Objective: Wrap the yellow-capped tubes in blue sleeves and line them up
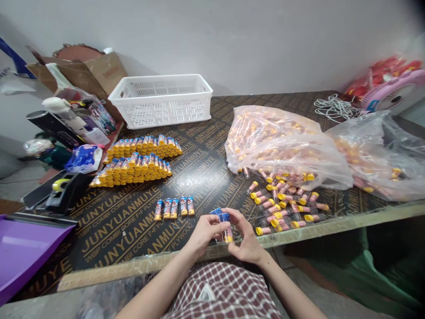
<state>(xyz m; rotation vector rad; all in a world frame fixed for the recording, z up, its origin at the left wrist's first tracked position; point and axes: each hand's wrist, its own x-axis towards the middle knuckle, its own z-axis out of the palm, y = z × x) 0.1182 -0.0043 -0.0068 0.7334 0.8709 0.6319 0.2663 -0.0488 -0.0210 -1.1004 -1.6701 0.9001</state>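
Over the near edge of the worktop (202, 175), head view: gripping a tube (227, 228) between the bent fingers of left hand (206, 232) and right hand (246, 241), probably to steady it, yellow cap (228, 239) down. To the left, set in a short row: labelled tubes (174, 208), apparently kept apart from the stacks (131, 173) beyond. Scattered at right beside a bag (279, 128): bare tubes (282, 206), likely for easy reach. Looks small, slim, pinkish low down, with a blue label (224, 217) near the top; print too small to read.
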